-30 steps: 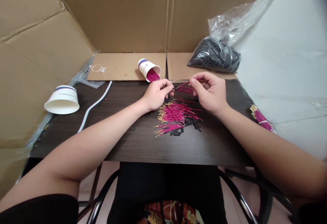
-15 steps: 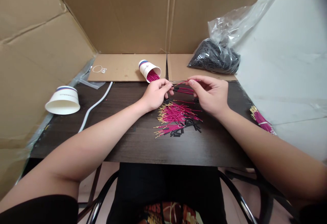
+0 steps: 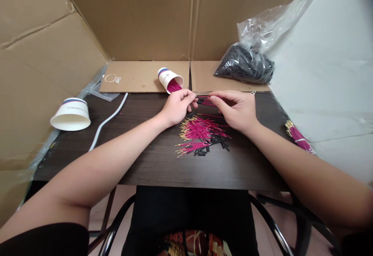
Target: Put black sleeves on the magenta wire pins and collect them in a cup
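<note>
My left hand (image 3: 178,107) pinches the black sleeved ends of several thin magenta wires (image 3: 207,103), which stick out to the right beneath its fingertips. Close by on the right, my right hand (image 3: 237,110) holds one magenta wire between thumb and forefinger, its left end meeting the left fingertips. Just in front of both hands lies a pile of magenta wires with gold tips (image 3: 198,128). Short black tubes (image 3: 215,140) are scattered at the pile's lower right. Behind my left hand a paper cup (image 3: 166,78) lies on its side with magenta wires inside.
A clear bag of black tubes (image 3: 246,64) rests at the back right. A tied wire bundle (image 3: 300,137) lies at the right edge. At left are an upturned paper cup (image 3: 71,114) and a white cable (image 3: 107,121). Rubber bands (image 3: 110,78) lie on cardboard behind.
My right hand has moved slightly left toward my left hand, bringing its wire up to the left fingertips. My left hand has stayed nearly in place.
</note>
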`<action>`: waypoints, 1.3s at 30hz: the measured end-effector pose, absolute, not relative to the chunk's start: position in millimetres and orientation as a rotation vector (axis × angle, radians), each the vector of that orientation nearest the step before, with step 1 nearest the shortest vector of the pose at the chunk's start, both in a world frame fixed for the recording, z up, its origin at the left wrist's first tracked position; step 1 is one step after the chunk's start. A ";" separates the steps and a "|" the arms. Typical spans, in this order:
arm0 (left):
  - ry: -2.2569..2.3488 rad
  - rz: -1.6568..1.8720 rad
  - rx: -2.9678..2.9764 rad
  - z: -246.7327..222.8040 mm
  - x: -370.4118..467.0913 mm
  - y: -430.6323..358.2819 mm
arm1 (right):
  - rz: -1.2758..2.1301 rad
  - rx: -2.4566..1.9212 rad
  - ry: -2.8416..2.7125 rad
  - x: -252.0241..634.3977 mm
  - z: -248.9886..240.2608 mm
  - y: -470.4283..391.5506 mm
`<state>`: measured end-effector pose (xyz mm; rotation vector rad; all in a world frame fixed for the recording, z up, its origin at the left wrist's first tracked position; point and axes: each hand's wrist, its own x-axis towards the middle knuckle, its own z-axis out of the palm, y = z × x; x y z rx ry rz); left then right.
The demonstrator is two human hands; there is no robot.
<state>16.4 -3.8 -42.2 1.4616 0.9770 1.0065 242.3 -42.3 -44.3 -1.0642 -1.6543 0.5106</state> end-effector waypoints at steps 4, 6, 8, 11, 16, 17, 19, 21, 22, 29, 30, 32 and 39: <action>0.975 0.999 1.466 -41.6 16.5 -4.1 | 0.546 -1.090 -1.618 243.2 -43.2 -41.8; 0.980 0.997 1.471 -41.8 16.4 -4.2 | 0.546 -1.088 -1.586 244.6 -41.7 -40.8; 0.990 0.998 1.472 -42.3 16.3 -4.2 | 0.535 -1.093 -1.551 246.5 -40.1 -39.4; 1.004 1.000 1.477 -42.9 16.4 -4.1 | 0.518 -1.098 -1.531 248.9 -38.5 -39.1; 1.007 1.004 1.481 -43.2 16.8 -3.3 | 0.658 -0.986 -1.779 246.1 -37.7 -48.0; 1.005 1.004 1.476 -43.2 16.8 -3.2 | 0.695 -0.935 -1.862 244.7 -37.2 -50.2; 1.001 1.007 1.464 -43.4 16.9 -3.2 | 0.744 -0.818 -2.019 242.4 -35.5 -53.2; 0.994 1.011 1.457 -43.7 16.9 -3.5 | 0.740 -0.725 -2.143 241.6 -32.6 -54.5; 0.988 1.013 1.455 -43.9 17.0 -3.7 | 0.717 -0.703 -2.188 241.8 -30.7 -54.8; 0.981 1.011 1.488 -43.5 17.1 -5.3 | 0.737 -0.566 -2.468 242.8 -11.6 -68.5; 0.984 1.006 1.495 -43.2 17.1 -5.6 | 0.779 -0.524 -2.518 242.0 -9.9 -71.3; 0.994 0.996 1.507 -42.2 17.0 -6.2 | 0.826 -0.471 -2.594 240.3 -8.7 -75.5; 1.001 0.985 1.514 -40.8 17.2 -7.0 | 0.809 -0.496 -2.628 238.9 -16.2 -74.1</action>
